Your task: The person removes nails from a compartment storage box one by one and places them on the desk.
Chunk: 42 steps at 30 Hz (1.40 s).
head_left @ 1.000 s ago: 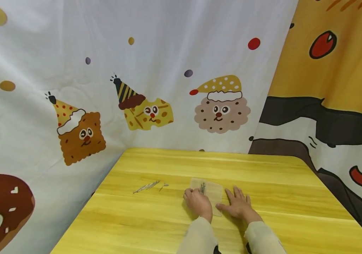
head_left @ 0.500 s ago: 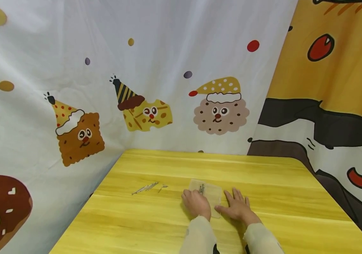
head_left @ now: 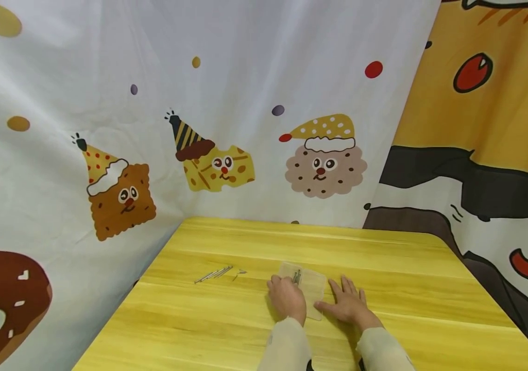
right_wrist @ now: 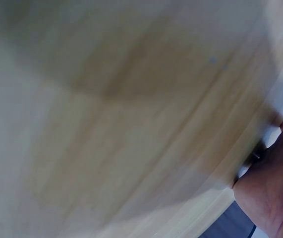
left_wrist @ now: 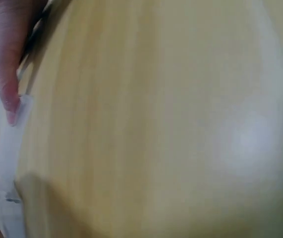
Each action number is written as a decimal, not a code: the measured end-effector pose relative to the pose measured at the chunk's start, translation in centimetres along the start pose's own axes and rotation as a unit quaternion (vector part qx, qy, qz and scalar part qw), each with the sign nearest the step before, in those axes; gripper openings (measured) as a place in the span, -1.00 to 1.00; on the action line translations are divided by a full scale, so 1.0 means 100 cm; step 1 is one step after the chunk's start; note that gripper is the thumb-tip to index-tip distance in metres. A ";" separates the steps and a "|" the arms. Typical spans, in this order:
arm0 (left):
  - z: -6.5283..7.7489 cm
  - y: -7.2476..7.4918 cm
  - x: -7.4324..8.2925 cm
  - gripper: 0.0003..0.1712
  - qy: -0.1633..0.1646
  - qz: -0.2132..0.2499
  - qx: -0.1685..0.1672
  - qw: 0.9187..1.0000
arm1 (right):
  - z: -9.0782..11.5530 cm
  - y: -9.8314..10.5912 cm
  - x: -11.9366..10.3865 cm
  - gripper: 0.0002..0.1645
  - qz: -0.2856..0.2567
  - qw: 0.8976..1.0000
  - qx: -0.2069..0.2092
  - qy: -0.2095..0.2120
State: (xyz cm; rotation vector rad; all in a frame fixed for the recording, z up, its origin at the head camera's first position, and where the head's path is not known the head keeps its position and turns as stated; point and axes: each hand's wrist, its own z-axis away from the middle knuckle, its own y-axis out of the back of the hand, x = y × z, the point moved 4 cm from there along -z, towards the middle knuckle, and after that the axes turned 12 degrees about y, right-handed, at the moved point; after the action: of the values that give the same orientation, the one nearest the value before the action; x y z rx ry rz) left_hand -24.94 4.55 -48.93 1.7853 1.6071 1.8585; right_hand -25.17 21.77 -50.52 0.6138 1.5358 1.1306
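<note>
A flat, clear plastic piece [head_left: 314, 288] is laid on the wood-patterned worktop [head_left: 175, 324], about midway between the left and right edges and well apart from the far edge. Its near left part is covered by the left hand [head_left: 287, 299], whose fingers are bent at its left side; one fingertip is seen against the plastic in the left wrist view, but whether the plastic is pinched or only pressed cannot be told. The right hand [head_left: 348, 305] is spread just beside the opposite side of the plastic — fingers straight and apart, pointed toward the far edge — and its thumb is brought to the plastic's right margin. Close to the left hand's knuckles, a few small metal pieces [head_left: 297, 276] are seen at the plastic, too small to be identified.

Nearer the worktop's left edge, a slanted group of slim metal rods [head_left: 214, 274] is set out, with smaller metal bits [head_left: 240, 273] just to its right. Both wrists are covered by pale sleeves [head_left: 287, 346]. Beyond the far edge a white cloth [head_left: 240, 93] is hung, printed with a cheese wedge and two biscuits in hats.
</note>
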 end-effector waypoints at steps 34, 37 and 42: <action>0.006 0.006 -0.014 -0.92 0.068 -0.006 -0.022 0.997 | 0.002 0.003 -0.003 0.17 -0.001 1.000 -0.004 0.004; 0.007 0.005 -0.014 -0.93 0.062 0.005 -0.013 0.998 | 0.001 0.002 -0.002 0.17 0.001 1.000 -0.005 0.001; 0.010 0.008 -0.012 -0.89 0.048 0.038 0.026 0.998 | 0.001 0.001 -0.002 0.20 -0.007 1.000 -0.005 0.001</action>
State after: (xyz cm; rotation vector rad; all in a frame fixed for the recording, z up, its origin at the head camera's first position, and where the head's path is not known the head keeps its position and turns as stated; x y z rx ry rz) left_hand -23.40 3.92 -49.45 1.8294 1.6571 1.9813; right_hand -25.06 21.66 -50.28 0.5943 1.5330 1.1282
